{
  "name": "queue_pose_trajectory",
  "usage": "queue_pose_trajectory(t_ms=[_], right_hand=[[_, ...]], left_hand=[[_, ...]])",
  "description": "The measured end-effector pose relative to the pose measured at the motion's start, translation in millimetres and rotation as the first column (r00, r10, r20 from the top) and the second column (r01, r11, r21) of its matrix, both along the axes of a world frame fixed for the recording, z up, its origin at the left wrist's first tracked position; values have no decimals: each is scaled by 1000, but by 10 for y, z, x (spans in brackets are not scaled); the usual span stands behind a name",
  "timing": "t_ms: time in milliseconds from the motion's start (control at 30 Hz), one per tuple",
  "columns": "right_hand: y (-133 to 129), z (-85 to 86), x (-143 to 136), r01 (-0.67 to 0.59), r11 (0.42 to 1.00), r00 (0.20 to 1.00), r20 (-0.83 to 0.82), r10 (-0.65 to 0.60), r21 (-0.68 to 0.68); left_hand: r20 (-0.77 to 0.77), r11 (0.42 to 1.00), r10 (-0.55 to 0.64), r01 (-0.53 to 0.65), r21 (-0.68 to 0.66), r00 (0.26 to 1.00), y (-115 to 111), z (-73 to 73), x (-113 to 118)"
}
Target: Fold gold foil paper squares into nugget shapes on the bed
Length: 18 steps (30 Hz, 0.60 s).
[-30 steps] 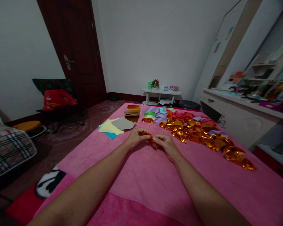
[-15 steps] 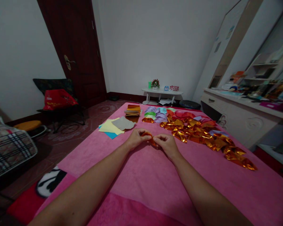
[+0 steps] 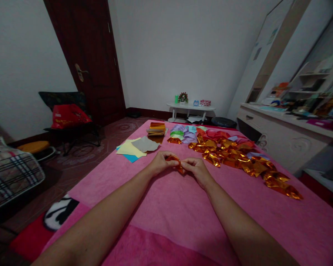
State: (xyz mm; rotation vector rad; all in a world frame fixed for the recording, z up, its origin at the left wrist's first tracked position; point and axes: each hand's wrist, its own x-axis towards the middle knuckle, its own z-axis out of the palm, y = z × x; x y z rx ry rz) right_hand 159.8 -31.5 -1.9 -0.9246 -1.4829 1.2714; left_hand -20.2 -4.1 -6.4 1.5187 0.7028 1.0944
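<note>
The left hand [image 3: 161, 163] and the right hand [image 3: 197, 170] both pinch one small orange foil paper [image 3: 179, 167], which is between them, over the pink blanket [image 3: 173, 207]. Many crumpled gold foil pieces [image 3: 254, 169] lie beyond, toward the right side.

Both bare forearms reach over the pink cover [image 3: 166, 210] from its near side, converging inward, the left one [image 3: 105, 210] slanting away from the left edge and the right one [image 3: 238, 218] angling in from the right edge's side. The left hand [image 3: 159, 163] curls its fingers with the thumb pointing toward the right hand [image 3: 198, 170], which sits just beside it, thumb and bent fingers pinched together, wrist slightly nearer the near edge.
</note>
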Motion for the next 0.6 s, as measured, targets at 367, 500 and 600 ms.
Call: queue_pose_trajectory(t_ms=[367, 500, 600], right_hand=[[28, 16, 39, -89, 993, 996, -22, 87, -78], [26, 15, 43, -100, 992, 995, -31, 98, -81], [15, 18, 38, -104, 991, 994, -31, 101, -85]], left_hand=[[-39, 999, -47, 47, -11, 998, -12, 24, -1], [-36, 998, -65, 66, 1, 997, -11, 12, -5], [-32, 998, -63, 63, -3, 997, -11, 10, 3]])
